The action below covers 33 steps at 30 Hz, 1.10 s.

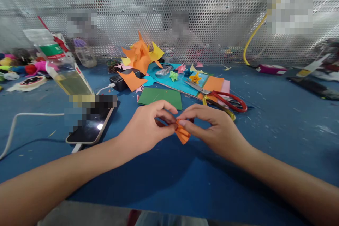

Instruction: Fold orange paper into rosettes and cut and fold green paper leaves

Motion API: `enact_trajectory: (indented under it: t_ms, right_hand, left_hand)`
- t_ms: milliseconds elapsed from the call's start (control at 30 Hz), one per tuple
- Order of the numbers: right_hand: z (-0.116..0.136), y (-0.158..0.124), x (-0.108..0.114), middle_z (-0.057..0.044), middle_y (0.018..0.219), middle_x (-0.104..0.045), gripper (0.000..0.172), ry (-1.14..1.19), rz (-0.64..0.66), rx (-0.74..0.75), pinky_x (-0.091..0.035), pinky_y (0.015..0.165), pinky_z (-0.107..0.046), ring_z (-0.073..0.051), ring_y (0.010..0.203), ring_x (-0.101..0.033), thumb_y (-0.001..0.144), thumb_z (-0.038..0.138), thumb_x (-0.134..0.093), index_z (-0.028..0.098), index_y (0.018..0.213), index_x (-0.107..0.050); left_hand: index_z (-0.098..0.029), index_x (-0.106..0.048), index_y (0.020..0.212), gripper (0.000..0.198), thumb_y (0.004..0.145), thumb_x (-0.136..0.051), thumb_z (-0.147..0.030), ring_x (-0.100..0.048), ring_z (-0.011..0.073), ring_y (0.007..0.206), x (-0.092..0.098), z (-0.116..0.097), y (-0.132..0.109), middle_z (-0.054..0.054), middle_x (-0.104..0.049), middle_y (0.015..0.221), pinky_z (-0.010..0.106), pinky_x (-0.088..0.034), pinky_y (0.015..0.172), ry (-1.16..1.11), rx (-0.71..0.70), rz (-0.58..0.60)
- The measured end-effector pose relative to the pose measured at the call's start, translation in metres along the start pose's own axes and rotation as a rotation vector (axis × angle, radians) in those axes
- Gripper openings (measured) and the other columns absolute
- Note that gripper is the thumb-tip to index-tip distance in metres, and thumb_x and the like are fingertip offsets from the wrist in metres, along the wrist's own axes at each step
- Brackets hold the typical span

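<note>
- Left hand (148, 127) and right hand (209, 127) both pinch the folded orange paper (182, 133) with fingertips
- Paper is above the desk (265, 141) middle, near the front edge
- Scissors (225, 100) and green sheet (160, 97) lie just behind

Open blue table (278, 127) right of hands; phone (91, 125) left, scissors (225, 100) behind.

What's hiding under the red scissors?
The red scissors lie on an orange sheet and a pink sheet, blades over turquoise paper. Anything beneath those sheets is covered.
</note>
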State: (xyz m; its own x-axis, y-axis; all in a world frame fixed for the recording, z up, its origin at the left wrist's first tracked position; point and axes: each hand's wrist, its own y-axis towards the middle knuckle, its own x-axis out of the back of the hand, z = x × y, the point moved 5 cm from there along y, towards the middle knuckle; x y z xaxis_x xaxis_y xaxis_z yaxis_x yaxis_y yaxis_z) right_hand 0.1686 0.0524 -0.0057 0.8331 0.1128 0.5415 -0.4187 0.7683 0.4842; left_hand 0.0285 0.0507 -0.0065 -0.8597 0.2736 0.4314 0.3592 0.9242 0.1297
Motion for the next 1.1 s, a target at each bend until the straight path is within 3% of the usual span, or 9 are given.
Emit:
enact_trajectory:
  t_ms: [433, 667, 900, 1100]
  right_hand:
    - [0.006, 0.0, -0.001, 0.003, 0.062, -0.058, 0.013, -0.017, -0.001, 0.016, -0.043, 0.057, -0.023, -0.009, 0.057, -0.051, 0.07, 0.009, -0.063, 0.019, 0.062, -0.062]
    - [0.008, 0.0, 0.001, 0.002, 0.063, -0.059, 0.013, -0.042, 0.009, -0.021, -0.044, 0.059, -0.024, -0.01, 0.058, -0.052, 0.07, 0.01, -0.061, 0.019, 0.061, -0.06]
    - [0.009, 0.001, 0.011, 0.001, 0.072, -0.064, 0.007, -0.093, -0.017, -0.016, -0.046, 0.062, -0.025, -0.012, 0.066, -0.057, 0.078, 0.023, -0.062, 0.022, 0.071, -0.064]
    - [0.007, 0.001, 0.015, -0.001, 0.078, -0.065, 0.012, -0.236, -0.064, 0.05, -0.044, 0.074, -0.035, -0.018, 0.076, -0.061, 0.078, 0.027, -0.061, 0.024, 0.068, -0.066]
  left_hand:
    - [-0.018, -0.055, 0.084, 0.019, 0.068, -0.062, -0.01, -0.064, 0.0095, 0.065, -0.007, 0.0, -0.004, -0.003, -0.068, 0.07, 0.017, -0.048, 0.059, 0.052, -0.036, 0.028]
    - [-0.018, -0.055, 0.086, 0.012, 0.076, -0.06, -0.02, -0.061, 0.01, 0.061, -0.008, 0.0, -0.004, -0.002, -0.068, 0.068, 0.018, -0.045, 0.052, 0.046, -0.061, 0.046]
    - [-0.017, -0.06, 0.09, 0.013, 0.076, -0.059, -0.019, -0.064, 0.0097, 0.068, 0.005, -0.01, -0.005, -0.001, -0.069, 0.077, 0.015, -0.047, 0.055, 0.124, -0.171, -0.134]
    - [-0.019, -0.071, 0.087, 0.017, 0.08, -0.059, -0.029, -0.064, 0.0128, 0.068, 0.001, 0.002, 0.0, 0.001, -0.071, 0.079, 0.018, -0.049, 0.053, 0.002, -0.041, -0.039]
